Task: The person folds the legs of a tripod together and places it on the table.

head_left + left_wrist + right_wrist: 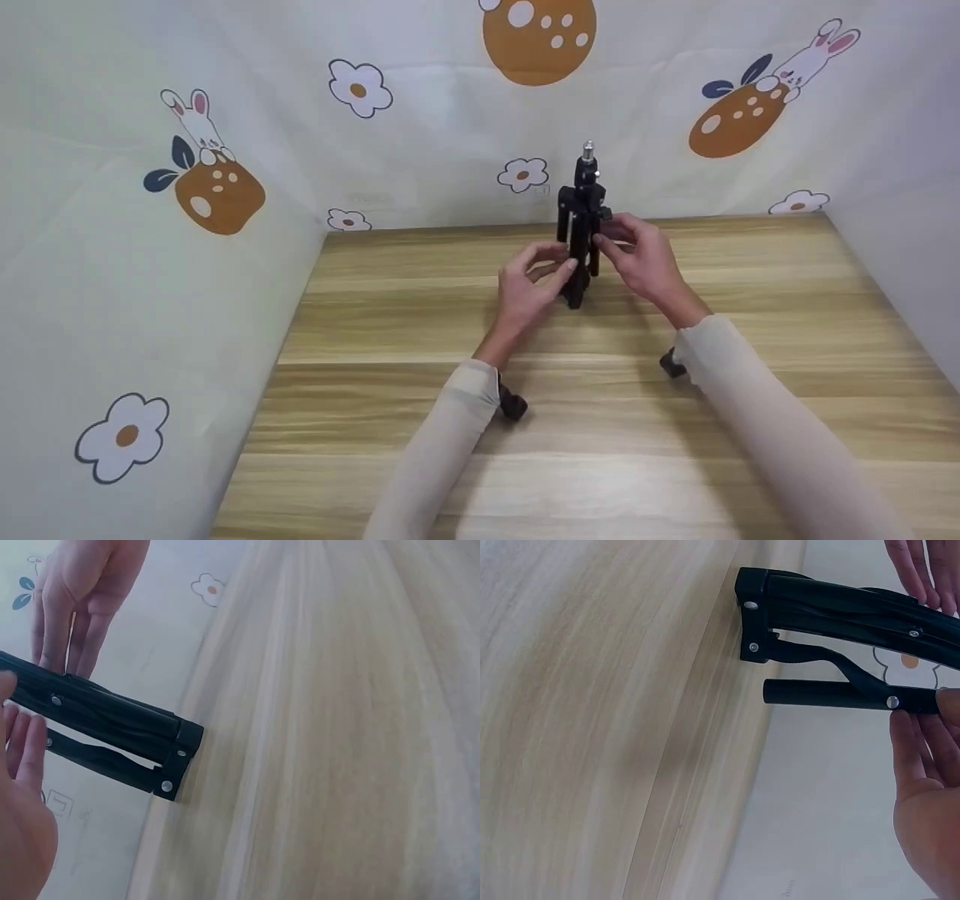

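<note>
A folded black tripod stand (579, 232) with a silver screw tip (588, 151) stands upright near the back of the table. From the left, my left hand (527, 283) has its thumb and fingers around a leg, about halfway up. My right hand (646, 259) is on the other side, pinching another leg between thumb and fingers. In the right wrist view that tubular leg (817, 693) is swung slightly away from the body, joined by a curved brace (825, 656). The stand's lower bracket (180, 757) shows close to the wood in the left wrist view.
The wood-grain table (375, 315) ends at a pale cloth backdrop (427, 150) printed with rabbits, fruit and flowers, right behind the stand. Cloth also hangs on both sides. A black wrist-camera mount (513, 405) shows under the left sleeve, another (672, 363) by the right.
</note>
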`<state>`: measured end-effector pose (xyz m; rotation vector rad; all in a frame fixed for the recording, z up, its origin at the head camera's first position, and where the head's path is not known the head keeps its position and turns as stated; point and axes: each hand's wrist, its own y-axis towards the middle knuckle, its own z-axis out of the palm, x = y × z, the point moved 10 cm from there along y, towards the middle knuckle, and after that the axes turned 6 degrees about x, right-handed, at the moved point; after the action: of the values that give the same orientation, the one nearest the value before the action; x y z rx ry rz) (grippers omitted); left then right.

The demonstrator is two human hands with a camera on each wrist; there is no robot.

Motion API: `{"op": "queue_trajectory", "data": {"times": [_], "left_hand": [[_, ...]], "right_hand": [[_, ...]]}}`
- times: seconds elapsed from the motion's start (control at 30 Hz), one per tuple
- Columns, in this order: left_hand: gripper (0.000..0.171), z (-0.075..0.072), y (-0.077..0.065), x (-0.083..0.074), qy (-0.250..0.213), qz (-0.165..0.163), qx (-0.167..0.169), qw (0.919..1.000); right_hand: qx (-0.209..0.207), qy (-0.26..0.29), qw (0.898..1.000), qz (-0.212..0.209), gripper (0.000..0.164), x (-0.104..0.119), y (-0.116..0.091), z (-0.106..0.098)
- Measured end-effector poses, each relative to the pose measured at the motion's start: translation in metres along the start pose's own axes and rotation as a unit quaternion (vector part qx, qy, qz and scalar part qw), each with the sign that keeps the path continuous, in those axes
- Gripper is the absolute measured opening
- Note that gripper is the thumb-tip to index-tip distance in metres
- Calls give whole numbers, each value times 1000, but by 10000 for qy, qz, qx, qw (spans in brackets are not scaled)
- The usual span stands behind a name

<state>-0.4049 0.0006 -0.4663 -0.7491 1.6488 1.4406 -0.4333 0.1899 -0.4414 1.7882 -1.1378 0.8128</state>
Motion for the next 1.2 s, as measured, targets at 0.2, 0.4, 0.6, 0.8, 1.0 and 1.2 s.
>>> {"op": "queue_trajectory", "data": {"times": [0.2,0.4,0.6,0.8,1.0,1.2], "left_hand": [[30,7,-2,7,-18,-211,229,9995],[28,8,-2,8,119,-248,266,9993],[24,7,-3,8,290,-287,248,9989],[23,8,-2,5,342,-202,285,9988],[22,8,-2,4,338,-209,317,9987],[22,7,-3,5,386,-237,289,9986]], "right_hand": [[-7,-7,10000,5,24,-1,-1,-1],[-33,37,10000,-2,23,-2,-2,-1],[6,-38,10000,-4,24,-3,-3,1],[65,-107,9999,33,25,-2,-4,2],[67,-170,9998,-15,25,-1,-5,3],[50,-154,9999,-49,25,-1,-6,6]]}}
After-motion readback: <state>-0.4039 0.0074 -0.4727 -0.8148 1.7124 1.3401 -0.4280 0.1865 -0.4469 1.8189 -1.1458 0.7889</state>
